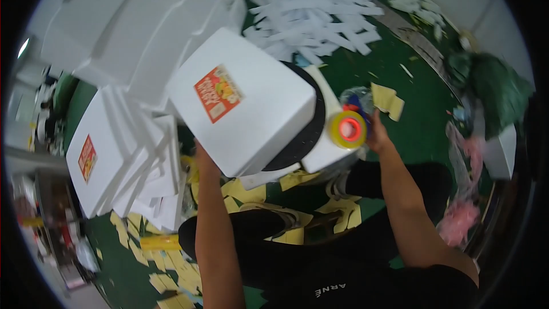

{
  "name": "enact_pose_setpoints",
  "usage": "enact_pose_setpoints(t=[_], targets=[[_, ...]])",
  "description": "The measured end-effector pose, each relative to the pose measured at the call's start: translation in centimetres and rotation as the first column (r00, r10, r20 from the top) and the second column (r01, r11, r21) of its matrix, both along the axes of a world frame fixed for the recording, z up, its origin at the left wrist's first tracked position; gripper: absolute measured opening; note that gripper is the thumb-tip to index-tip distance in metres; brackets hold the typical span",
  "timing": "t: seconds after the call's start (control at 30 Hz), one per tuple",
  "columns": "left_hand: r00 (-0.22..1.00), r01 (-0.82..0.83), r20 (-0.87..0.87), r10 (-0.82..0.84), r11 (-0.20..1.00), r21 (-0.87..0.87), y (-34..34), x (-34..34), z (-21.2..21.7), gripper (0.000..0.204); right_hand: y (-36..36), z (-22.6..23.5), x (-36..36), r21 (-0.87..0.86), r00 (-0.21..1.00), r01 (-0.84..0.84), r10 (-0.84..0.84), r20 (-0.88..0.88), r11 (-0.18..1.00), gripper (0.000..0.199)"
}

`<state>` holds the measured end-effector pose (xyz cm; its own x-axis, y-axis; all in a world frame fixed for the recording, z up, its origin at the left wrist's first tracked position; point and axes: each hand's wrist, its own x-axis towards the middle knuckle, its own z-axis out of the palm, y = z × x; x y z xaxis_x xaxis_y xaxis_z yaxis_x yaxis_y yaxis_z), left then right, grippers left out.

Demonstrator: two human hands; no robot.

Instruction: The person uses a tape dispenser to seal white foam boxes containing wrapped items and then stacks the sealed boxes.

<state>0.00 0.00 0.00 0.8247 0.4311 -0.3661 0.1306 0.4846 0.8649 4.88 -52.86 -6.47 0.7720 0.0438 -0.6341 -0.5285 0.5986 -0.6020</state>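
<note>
A white foam box (251, 97) with an orange-red label on its face rests over a round black disc (306, 137), above a white foam piece (323, 111). Against the box's near left edge is my left hand (205, 157), its fingers hidden behind the box. My right hand (376, 133) is closed on a tape dispenser (355, 104) with blue and red parts. The dispenser carries a roll of yellow tape (337, 130) with an orange-red core, just right of the box.
White foam boxes or lids (117, 149) lean in a stack at left, below larger foam pieces (143, 17). White strips (314, 11) are heaped on the green floor (420, 126) ahead. Yellow paper pieces (246, 190) lie around my feet. A green bag (492, 88) and pink plastic (459, 217) are at right.
</note>
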Motion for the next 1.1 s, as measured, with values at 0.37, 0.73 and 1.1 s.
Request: enact_pose_setpoints(t=[0.37,0.73,1.1], targets=[[0.930,-0.085,0.138,-0.340,0.167,0.982,-10.6,0.9,18.8,0.055,1.7,3.1,-2.8,-0.766,0.991,-0.029,0.120,0.063,0.642,0.088],[0.759,0.329,-0.538,-0.366,-0.497,0.803,-17.0,5.0,16.2,0.056,5.2,8.6,-11.5,0.469,0.893,0.441,-0.426,-0.144,0.765,0.048],[0.669,0.187,-0.554,-0.495,-0.609,0.771,-18.0,6.6,18.2,0.062,7.2,16.6,-9.6,0.540,0.921,0.317,-0.390,0.021,0.780,0.055]])
